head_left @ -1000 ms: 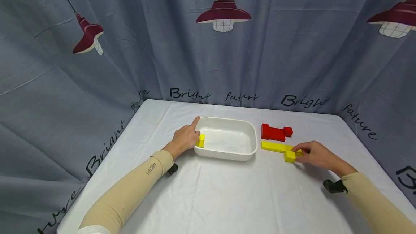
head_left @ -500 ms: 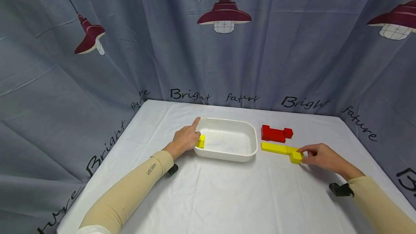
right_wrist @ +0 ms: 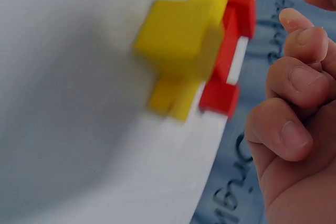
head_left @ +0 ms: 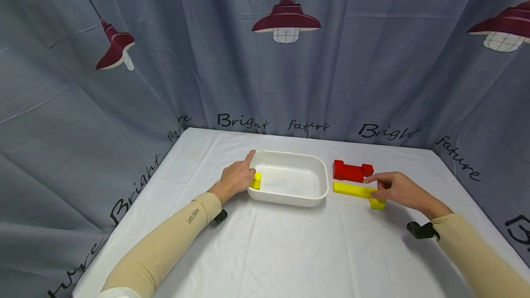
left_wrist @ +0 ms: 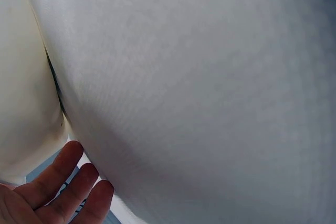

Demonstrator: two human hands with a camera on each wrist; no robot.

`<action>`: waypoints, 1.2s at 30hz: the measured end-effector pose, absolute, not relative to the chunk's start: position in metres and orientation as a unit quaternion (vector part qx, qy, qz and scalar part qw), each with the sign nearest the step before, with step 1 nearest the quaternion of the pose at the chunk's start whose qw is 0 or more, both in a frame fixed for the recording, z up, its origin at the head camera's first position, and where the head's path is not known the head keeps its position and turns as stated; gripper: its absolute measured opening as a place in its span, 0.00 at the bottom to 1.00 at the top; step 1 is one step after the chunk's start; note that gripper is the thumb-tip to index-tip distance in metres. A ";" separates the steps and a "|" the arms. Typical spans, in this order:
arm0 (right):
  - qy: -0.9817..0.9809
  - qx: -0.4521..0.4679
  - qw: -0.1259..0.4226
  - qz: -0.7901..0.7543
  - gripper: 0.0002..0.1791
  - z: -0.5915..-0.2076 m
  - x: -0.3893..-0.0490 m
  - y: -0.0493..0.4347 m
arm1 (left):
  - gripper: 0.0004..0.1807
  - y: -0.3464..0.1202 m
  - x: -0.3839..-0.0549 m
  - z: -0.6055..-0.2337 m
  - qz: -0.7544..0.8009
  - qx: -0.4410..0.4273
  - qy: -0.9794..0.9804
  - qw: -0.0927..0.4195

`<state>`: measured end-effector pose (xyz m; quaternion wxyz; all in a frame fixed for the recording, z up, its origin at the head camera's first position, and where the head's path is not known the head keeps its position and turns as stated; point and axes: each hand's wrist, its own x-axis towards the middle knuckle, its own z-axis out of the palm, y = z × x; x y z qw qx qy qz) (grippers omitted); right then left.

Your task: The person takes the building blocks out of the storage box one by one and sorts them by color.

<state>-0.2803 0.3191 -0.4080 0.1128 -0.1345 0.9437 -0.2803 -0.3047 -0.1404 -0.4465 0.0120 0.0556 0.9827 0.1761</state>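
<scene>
My left hand [head_left: 236, 177] holds the left rim of a white rectangular dish [head_left: 286, 200], its index finger stretched along the edge and thumb over the rim. In the left wrist view, three of that hand's fingers [left_wrist: 68, 187] lie nearly straight by the dish's outer wall. Small yellow blocks [head_left: 257, 180] sit inside, partly covered by that thumb. Above the right end of a long yellow bar [head_left: 351, 190] hovers my right hand [head_left: 399, 192], fingers loosely bent with nothing between them. A yellow cube [head_left: 377, 203] lies against the bar's near side, below the fingertips.
Behind the yellow bar lie red blocks [head_left: 349, 172] set in a row, with a red cube [head_left: 367, 169] at their right end. White cloth covers the table [head_left: 281, 252]. A grey printed curtain [head_left: 232, 68] hangs beyond the table's far edge.
My right hand slid the yellow cube right along the bar, let go of it, then rose and shifted left over the bar. My left hand stayed on the dish.
</scene>
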 end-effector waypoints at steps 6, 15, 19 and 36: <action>0.935 -0.161 0.121 -0.293 0.24 -0.398 -0.288 0.288 | 0.35 -0.141 -0.303 -0.446 0.179 0.054 0.982 0.013; 0.902 -0.223 0.144 -0.341 0.22 -0.395 -0.306 0.243 | 0.35 -0.141 -0.303 -0.447 0.180 0.052 0.982 0.014; 0.889 -0.246 0.157 -0.354 0.23 -0.394 -0.315 0.223 | 0.35 -0.141 -0.302 -0.447 0.182 0.052 0.982 0.014; 0.874 -0.308 0.192 -0.323 0.24 -0.386 -0.350 0.143 | 0.35 -0.141 -0.305 -0.447 0.180 0.047 0.982 0.009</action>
